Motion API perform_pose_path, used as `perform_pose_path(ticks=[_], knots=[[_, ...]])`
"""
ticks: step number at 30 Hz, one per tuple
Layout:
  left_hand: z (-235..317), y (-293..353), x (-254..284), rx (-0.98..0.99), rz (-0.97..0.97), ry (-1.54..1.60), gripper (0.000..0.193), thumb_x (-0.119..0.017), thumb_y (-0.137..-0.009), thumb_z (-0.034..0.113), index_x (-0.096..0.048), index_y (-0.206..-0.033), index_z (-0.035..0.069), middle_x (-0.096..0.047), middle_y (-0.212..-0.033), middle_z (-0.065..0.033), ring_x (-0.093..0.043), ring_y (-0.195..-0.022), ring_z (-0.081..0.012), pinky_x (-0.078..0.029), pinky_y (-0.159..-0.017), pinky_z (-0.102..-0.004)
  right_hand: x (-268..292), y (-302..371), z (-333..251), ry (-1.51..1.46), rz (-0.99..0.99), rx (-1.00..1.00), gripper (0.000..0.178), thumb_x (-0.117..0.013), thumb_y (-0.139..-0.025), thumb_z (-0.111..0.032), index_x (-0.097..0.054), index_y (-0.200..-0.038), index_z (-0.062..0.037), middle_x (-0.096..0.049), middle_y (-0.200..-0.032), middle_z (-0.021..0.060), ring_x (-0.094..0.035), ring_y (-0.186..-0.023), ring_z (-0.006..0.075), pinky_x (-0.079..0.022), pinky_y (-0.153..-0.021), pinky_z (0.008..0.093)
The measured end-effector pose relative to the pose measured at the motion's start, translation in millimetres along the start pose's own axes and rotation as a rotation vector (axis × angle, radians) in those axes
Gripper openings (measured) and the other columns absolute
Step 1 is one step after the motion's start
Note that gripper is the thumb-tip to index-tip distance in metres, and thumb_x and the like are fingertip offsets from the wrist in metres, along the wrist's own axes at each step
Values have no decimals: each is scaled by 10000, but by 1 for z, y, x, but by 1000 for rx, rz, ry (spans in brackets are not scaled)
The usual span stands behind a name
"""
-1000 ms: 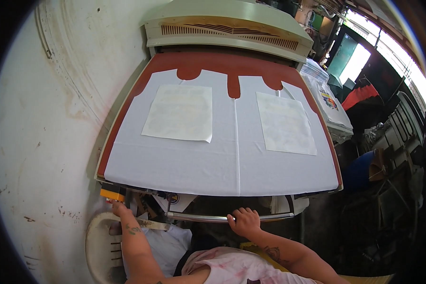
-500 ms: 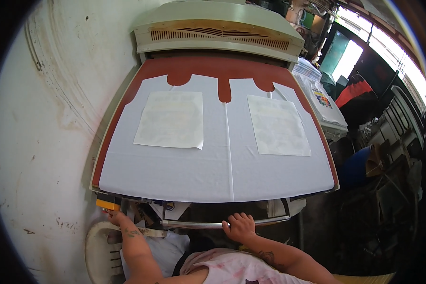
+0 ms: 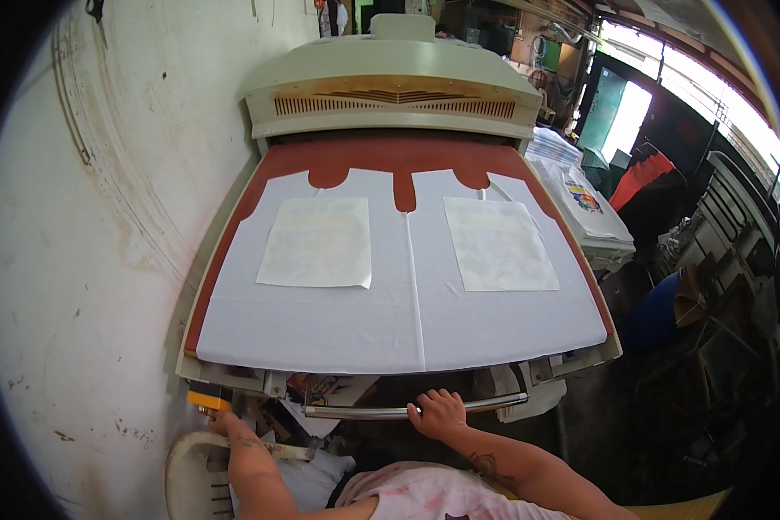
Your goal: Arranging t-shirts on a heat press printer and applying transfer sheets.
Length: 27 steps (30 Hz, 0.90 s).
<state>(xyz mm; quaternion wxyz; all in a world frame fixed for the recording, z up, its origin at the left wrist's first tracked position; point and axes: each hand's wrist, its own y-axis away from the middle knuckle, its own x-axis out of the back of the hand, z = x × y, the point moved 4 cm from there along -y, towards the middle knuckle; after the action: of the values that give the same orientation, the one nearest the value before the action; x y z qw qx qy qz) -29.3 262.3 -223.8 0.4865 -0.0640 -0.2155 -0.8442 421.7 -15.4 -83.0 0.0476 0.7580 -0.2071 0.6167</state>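
My right hand [image 3: 438,414] is closed around the chrome bar handle [image 3: 364,413] along the front of a heat press. Down at the left, my left hand [image 3: 222,423] reaches to a small yellow and black control box [image 3: 210,398] under the press's front corner. Its fingertips are too hidden to show what they do. On the press's red-brown pad [image 3: 373,153] lie two white shirt panels [image 3: 394,321] side by side, joined by a seam line. A pale rectangular sheet [image 3: 319,243] rests on the left panel, and a similar sheet [image 3: 501,244] on the right one.
Behind the pad stands the cream press head [image 3: 399,74] with vent slots. A stained white wall [image 3: 104,260] runs close along the left. Stacked printed white cloth [image 3: 588,204] sits at the right. A plastic chair [image 3: 191,477] is by my left arm.
The view has shifted so that more of the press head's top and the pad's front frame shows. Both hands stay at the same places on the press, and the sheets lie as before.
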Motion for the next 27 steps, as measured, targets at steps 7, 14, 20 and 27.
perform_pose_path(ticks=[7,14,20,27], knots=[[-3,-3,-2,-31,53,66,370,-439,-944,331,-526,-1081,-2,-597,-1061,-193,-595,-953,-326,-488,-805,-402,7,-39,11,9,-93,73,489,-531,-777,-590,-644,-783,-114,-597,-816,38,-568,-839,222,-426,-736,375],[-10,-34,1,-110,26,93,462,-378,-954,399,-478,-1124,-19,-562,-1091,-206,-578,-959,-352,-480,-812,-420,2,-99,22,-4,-88,124,603,-502,-744,-682,-642,-775,-96,-600,-821,58,-568,-859,233,-424,-751,377],[-11,-9,-4,86,37,240,736,-381,-884,600,-387,-1290,-13,-456,-1265,-211,-503,-1101,-348,-409,-913,-427,-6,-166,42,1,-51,92,610,-513,-729,-688,-646,-767,-94,-618,-837,74,-579,-871,247,-427,-768,387],[12,14,-10,129,-51,122,919,-397,-781,741,-395,-1276,-33,-398,-1323,-215,-434,-1175,-357,-345,-971,-475,-12,-252,76,-46,-82,31,612,-562,-681,-698,-668,-821,-112,-634,-878,78,-586,-910,246,-429,-792,392]])
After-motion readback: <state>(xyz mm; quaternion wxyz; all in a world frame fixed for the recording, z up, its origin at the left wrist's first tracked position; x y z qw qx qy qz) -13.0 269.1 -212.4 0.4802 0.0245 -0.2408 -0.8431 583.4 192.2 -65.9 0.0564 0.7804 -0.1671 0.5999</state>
